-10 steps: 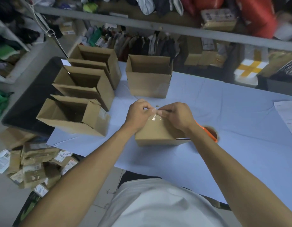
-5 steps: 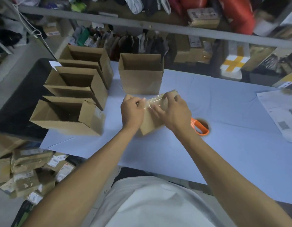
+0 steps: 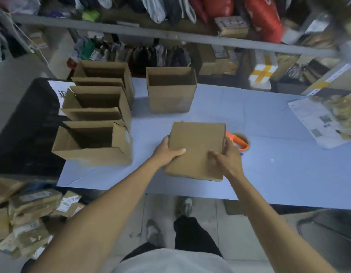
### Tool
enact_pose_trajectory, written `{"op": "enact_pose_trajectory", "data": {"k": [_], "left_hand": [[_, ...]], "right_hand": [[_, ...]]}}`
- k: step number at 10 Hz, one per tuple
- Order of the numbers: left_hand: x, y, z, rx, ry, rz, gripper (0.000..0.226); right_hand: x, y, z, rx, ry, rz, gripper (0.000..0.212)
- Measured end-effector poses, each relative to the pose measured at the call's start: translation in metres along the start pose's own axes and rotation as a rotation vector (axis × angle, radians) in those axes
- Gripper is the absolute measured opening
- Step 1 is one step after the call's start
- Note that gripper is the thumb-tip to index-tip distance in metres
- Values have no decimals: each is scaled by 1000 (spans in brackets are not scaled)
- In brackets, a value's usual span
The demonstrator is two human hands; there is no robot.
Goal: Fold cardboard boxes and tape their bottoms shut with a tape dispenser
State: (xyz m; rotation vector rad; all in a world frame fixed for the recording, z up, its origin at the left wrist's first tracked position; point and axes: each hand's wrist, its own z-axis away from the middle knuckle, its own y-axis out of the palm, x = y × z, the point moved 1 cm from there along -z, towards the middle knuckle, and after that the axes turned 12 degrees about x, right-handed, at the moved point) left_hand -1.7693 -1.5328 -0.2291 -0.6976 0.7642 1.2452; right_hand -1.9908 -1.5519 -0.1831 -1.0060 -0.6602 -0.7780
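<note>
tape dispenser [image 3: 238,141] half hidden behind box [image 3: 196,148]

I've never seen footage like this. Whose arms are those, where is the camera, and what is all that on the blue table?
No machine here: a person wears a camera on the head, looking down at their own arms. The left hand and right hand grip a cardboard box by its sides, above the blue table. Behind it lies an orange tape dispenser, partly hidden. Three open boxes stand in a row at the left, and one more open box farther back. Printed papers lie at the right edge.
</note>
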Motion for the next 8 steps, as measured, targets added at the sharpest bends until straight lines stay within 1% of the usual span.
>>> {"op": "enact_pose_trajectory", "data": {"k": [1,2,3,4,5,6,7,8], "left_hand": [[7,-24,12,-67,33,20,56],[-1,-48,18,-259,115,33,45],[-17,-65,19,-366,151,-48,63],[-28,-74,15,-372,106,-123,78],[-44,-79,12,-330,72,-173,76],[-69,-85,16,-372,-20,-300,92],[-99,-97,28,-386,5,-433,89],[-131,-109,55,-374,50,-686,69]], "right_hand": [[2,11,-8,69,-49,-40,58],[18,29,-26,65,-124,-34,52],[40,41,-52,43,-158,24,37],[55,50,-75,129,-84,77,36],[62,52,-87,244,-15,101,49],[78,44,-89,276,-47,132,50],[110,34,-84,157,-146,249,52],[157,30,-71,114,-214,461,52]]}}
